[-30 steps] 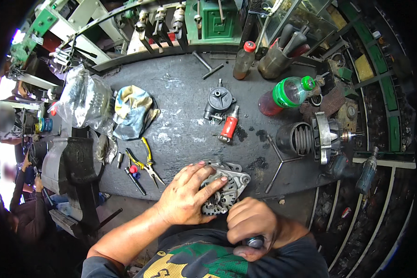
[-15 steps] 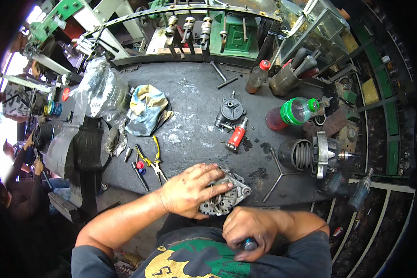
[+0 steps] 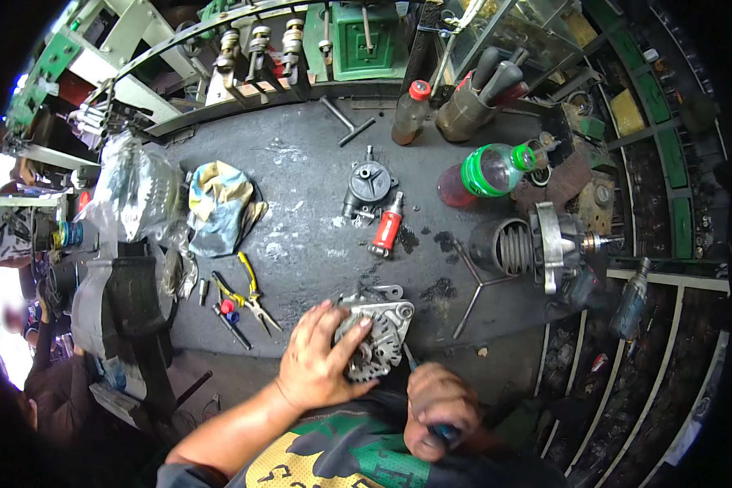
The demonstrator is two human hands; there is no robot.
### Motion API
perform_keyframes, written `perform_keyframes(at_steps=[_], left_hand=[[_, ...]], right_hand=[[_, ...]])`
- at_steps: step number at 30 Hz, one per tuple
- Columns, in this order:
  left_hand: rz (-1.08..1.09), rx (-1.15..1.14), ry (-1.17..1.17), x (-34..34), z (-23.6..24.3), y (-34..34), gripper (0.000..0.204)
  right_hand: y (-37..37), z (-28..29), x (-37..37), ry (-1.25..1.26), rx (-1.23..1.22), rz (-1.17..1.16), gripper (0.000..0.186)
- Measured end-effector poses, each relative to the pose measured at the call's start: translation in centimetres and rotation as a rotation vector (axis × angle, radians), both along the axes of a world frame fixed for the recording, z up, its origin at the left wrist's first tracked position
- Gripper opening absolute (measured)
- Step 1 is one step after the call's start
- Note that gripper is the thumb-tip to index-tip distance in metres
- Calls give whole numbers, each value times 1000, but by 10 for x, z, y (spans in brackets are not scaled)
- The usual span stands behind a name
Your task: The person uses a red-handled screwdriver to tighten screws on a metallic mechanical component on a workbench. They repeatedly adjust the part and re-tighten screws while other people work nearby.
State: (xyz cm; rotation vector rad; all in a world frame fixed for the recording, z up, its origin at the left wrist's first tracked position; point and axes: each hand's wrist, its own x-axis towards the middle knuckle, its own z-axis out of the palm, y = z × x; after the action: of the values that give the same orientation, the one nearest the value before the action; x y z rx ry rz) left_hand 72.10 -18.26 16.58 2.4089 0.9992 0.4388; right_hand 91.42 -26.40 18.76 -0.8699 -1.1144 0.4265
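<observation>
My left hand grips a metal alternator housing at the near edge of the bench. Its fingers lie over the slotted face, with the thumb toward me, and they hide part of it. Closed around a screwdriver is my right hand, just right of the housing and close to my shirt. The screwdriver's thin shaft points up toward the housing's lower right side; whether the tip touches it I cannot tell. The dark bluish handle end shows below my fist, slightly blurred.
Yellow-handled pliers and a cloth lie left. Ahead are a round pump-like part and a red air tool. A three-armed wrench, a green-labelled bottle and a rotor assembly stand right.
The whole view has shifted, so bench things sit farther left. The housing now shows more of its mounting ears. My right hand has turned, and the screwdriver's shaft has come into sight.
</observation>
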Motion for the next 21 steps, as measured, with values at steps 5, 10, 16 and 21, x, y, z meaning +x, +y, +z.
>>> perform_keyframes(at_steps=[5,10,16,21], left_hand=[[-442,-5,-36,-13,13,56,113],[-581,-16,-14,-8,15,71,110],[-476,-52,-13,-10,9,58,114],[-76,-16,-28,-2,4,0,106]], right_hand=[[70,63,52,-288,-185,1218,32],[51,41,38,-183,-253,1465,34],[46,43,44,-200,-101,1106,30],[2,22,15,27,-38,296,33]])
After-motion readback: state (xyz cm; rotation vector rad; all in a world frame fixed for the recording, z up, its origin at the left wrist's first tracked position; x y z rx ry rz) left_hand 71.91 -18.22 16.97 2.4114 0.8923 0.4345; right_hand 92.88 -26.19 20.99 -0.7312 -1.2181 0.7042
